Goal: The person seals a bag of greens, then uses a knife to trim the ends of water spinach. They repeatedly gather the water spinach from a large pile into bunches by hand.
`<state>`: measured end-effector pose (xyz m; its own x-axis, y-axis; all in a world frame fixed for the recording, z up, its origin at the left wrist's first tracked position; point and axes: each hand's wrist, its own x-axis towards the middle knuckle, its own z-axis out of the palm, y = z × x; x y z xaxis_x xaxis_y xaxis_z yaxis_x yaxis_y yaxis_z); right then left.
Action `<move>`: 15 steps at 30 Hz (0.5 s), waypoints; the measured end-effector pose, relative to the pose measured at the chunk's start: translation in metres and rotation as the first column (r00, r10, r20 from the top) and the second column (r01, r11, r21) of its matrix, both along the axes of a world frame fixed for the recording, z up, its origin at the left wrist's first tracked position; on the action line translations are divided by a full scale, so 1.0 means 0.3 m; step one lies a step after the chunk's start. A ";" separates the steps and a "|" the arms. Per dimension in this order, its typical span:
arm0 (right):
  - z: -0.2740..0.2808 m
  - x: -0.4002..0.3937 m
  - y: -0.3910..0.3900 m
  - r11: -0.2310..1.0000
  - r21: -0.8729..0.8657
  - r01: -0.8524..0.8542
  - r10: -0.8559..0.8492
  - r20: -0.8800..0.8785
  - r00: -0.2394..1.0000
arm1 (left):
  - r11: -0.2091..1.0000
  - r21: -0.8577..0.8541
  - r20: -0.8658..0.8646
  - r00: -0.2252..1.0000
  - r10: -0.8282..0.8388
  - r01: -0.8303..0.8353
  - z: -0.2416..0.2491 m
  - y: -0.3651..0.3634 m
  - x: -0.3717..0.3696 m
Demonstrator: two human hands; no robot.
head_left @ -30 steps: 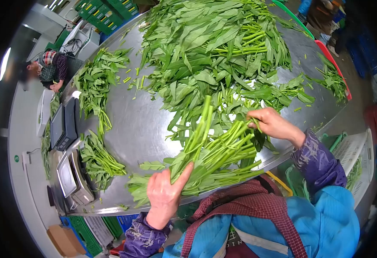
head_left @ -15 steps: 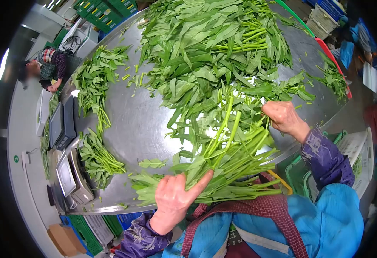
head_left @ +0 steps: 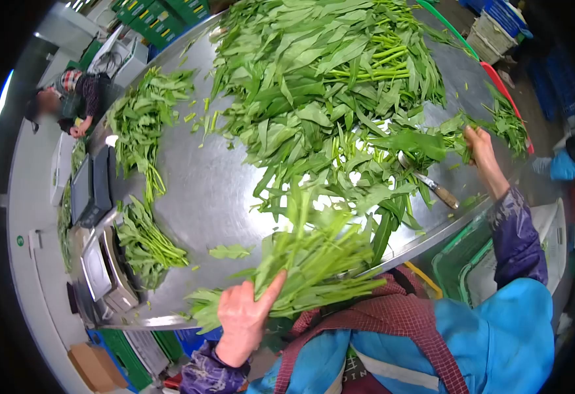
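My left hand [head_left: 241, 318] is closed round a thick bunch of long-stemmed leafy greens [head_left: 320, 262], which look like water spinach. It holds them low, over the near edge of the metal table. Out to the right, my right hand [head_left: 484, 154] has its fingers closed on a leafy sprig [head_left: 458, 128]. A knife [head_left: 442, 194] with a wooden handle rests on the table between the two hands, its blade partly among loose leaves. Beyond lies a large heap of the same greens [head_left: 320, 72].
Two smaller bunches [head_left: 149, 240] lie at the left, beside weighing scales [head_left: 94, 187]. The steel table [head_left: 199, 177] has cut stem bits on it. Green crates [head_left: 461, 262] stand below its right edge. Another person [head_left: 81, 98] is at the far left.
My right hand has moved right and away from the bunch. The knife now lies in plain view on the table. My left hand has shifted slightly left with the bunch.
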<state>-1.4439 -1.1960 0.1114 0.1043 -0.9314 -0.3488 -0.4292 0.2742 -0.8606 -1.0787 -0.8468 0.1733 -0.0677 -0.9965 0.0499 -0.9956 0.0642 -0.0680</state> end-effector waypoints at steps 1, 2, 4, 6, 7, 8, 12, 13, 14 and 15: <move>-0.018 0.018 0.019 1.000 0.021 -0.010 0.010 -0.009 1.000 | 1.000 0.021 -0.009 1.000 0.010 -0.010 -0.003 0.015 -0.010; -0.041 0.056 0.046 0.949 0.030 -0.315 0.312 -0.247 0.917 | 0.999 0.027 0.007 0.999 -0.033 0.033 -0.003 0.005 -0.010; -0.034 0.162 0.086 0.720 0.040 -0.693 0.553 -0.637 0.537 | 0.996 0.038 0.036 0.996 -0.085 0.084 0.002 -0.022 -0.007; 0.009 0.280 0.135 0.606 0.051 -0.794 0.587 -0.702 0.403 | 0.994 -0.005 0.038 0.994 -0.106 0.106 -0.001 -0.029 -0.007; 0.041 0.342 0.161 0.602 0.079 -0.795 0.667 -0.597 0.446 | 0.993 -0.030 0.034 0.993 -0.114 0.116 -0.003 -0.026 -0.011; 0.068 0.398 0.193 0.518 0.162 -0.840 0.819 -0.377 0.432 | 0.994 0.009 0.042 0.993 -0.106 0.106 0.005 -0.026 -0.016; 0.021 0.572 0.363 0.303 0.084 -0.949 0.952 -0.065 0.298 | 0.983 -0.055 0.081 0.982 -0.171 0.175 0.011 -0.049 -0.037; 0.010 0.600 0.391 0.269 0.071 -0.961 0.963 -0.004 0.269 | 0.983 -0.056 0.082 0.982 -0.171 0.176 0.015 -0.049 -0.041; 0.008 0.600 0.404 0.269 0.069 -0.961 0.963 -0.006 0.270 | 0.984 -0.055 0.066 0.984 -0.168 0.171 0.023 -0.049 -0.044; 0.006 0.601 0.416 0.302 -0.022 -0.953 0.949 0.101 0.299 | 0.985 -0.053 0.050 0.985 -0.163 0.166 0.029 -0.048 -0.045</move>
<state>-1.2636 -1.0713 0.1131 0.9365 -0.1514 -0.3163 -0.3457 -0.2470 -0.9053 -1.0922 -0.8611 0.1820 -0.2341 -0.9671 0.0993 -0.9675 0.2217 -0.1214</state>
